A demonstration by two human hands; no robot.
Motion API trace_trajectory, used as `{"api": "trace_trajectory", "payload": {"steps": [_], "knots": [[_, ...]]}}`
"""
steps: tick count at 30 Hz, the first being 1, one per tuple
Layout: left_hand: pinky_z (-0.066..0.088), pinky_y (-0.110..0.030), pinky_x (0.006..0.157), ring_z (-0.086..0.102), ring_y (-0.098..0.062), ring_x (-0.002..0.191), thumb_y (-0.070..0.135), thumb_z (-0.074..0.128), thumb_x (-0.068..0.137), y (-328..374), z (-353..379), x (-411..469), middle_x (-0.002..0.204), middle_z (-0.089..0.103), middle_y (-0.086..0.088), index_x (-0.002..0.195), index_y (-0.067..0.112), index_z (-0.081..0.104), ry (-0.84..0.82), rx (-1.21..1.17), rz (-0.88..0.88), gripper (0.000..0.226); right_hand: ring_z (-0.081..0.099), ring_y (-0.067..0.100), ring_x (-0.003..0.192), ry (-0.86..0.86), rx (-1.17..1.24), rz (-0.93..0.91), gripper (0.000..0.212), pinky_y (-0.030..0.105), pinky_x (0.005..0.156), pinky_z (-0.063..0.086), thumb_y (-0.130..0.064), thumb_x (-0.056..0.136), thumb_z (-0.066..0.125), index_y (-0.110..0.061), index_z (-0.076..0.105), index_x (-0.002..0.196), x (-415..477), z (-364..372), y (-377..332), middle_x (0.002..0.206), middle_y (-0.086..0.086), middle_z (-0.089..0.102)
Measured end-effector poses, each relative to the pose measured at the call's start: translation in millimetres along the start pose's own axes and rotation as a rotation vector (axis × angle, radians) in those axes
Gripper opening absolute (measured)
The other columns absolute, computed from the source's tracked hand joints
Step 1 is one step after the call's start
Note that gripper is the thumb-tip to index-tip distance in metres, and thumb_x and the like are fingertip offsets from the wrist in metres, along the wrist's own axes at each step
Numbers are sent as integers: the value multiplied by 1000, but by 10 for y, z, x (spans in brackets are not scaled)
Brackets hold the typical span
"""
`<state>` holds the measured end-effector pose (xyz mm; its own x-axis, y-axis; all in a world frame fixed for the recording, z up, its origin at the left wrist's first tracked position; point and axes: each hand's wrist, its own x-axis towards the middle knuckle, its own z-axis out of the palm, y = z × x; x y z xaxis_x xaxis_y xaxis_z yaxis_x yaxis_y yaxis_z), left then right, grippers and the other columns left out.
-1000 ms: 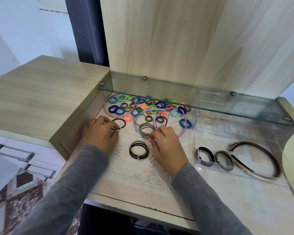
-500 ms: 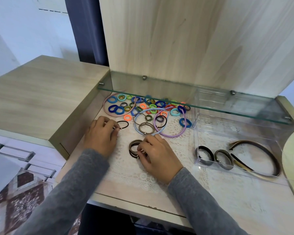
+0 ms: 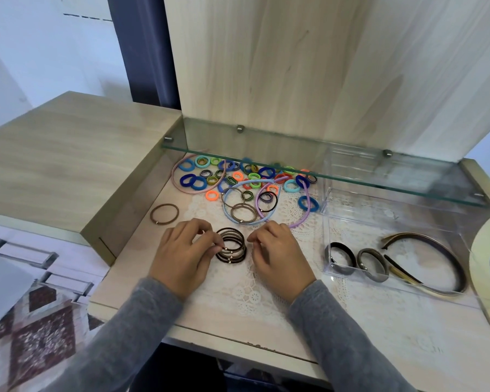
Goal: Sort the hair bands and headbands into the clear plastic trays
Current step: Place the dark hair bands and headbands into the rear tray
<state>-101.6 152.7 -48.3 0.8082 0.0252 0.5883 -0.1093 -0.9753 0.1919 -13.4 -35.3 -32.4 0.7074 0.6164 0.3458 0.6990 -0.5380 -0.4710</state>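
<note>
**Gathering the dark bands, with a few ways it could slip**

We have our left hand [image 3: 181,257] at a small stack of dark hair bands [image 3: 232,246] on the worktop [image 3: 379,329], its fingers [image 3: 214,241] pinched together on the stack's left edge. Our right hand [image 3: 280,258] rests just beside the stack on the other side, fingers curled and holding nothing that we can see. The clear tray [image 3: 327,267] stands to the right and already holds dark headbands [image 3: 425,261].

We judge the risk is in the lift: pinched at one edge only, the stack could fan apart and shed a band. A single brown band [image 3: 164,214] lies apart to the left and could be forgotten. The lace mat [image 3: 238,292] might snag, and the colourful pile [image 3: 246,176] beyond sits close enough to get dragged along.
</note>
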Motion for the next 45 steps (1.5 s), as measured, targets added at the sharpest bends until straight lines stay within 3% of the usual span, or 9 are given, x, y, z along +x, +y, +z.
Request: {"api": "trace_trajectory", "payload": {"steps": [5,10,13,18,26,32,37,42,45], "knots": [[42,-33,71,55,-23,83,26,56,87,1,0,-10,96,57,-1,89,21,69,-36,-4,-7,14,45,14,85,-10,14,-2,33,27,75,42,-27,85,36,-13,64,94,1,5,-17,91,-2,55],[40,-31,72,54,-21,82,31,53,87,-4,-11,-10,95,57,1,90,23,71,-56,-15,-19,19,43,12,89,-23,24,-27,18,26,78,40,-16,85,52,-14,62,100,21,-15,-39,97,-2,53],[43,-34,72,56,-21,83,32,54,88,-12,-21,-8,97,58,1,94,23,72,-45,-51,-25,21,42,12,93,-92,13,-67,27,25,80,39,-19,80,57,-17,62,107,28,-63,-72,102,-2,50],[43,-38,83,57,-20,104,36,46,91,-55,-30,46,116,58,5,110,28,64,-57,-84,-175,27,43,20,99,-225,-142,-125,38,33,83,41,-36,76,59,-23,63,112,48,-127,-136,109,1,46],[13,-43,117,18,-24,145,48,16,90,-125,75,243,156,26,-2,143,27,39,-296,130,-539,61,44,24,101,-237,-329,-233,22,38,85,42,-32,82,64,-17,69,97,107,-119,-224,107,2,47],[2,-42,119,5,-22,147,40,28,99,-132,132,208,160,13,-3,148,27,29,-363,139,-583,50,43,22,94,-230,-312,-249,12,36,82,42,-24,80,69,-15,70,88,130,-109,-241,99,0,49],[7,-43,119,14,-23,146,35,34,98,-93,106,209,157,22,-3,144,24,36,-331,201,-551,48,46,23,91,-233,-314,-257,11,38,78,44,-20,75,74,-13,70,82,141,-107,-244,94,1,51],[26,-51,110,41,-31,133,23,52,88,-74,106,192,140,50,-9,129,19,55,-245,267,-477,41,35,20,106,-359,-294,-241,18,34,90,34,-20,90,57,-12,61,106,144,-164,-251,112,1,42],[34,-51,101,52,-30,120,22,48,82,-69,90,198,128,59,-7,120,19,61,-186,265,-433,39,34,18,107,-396,-278,-248,19,31,89,31,-20,92,55,-13,60,108,152,-177,-241,113,-1,42]]}}
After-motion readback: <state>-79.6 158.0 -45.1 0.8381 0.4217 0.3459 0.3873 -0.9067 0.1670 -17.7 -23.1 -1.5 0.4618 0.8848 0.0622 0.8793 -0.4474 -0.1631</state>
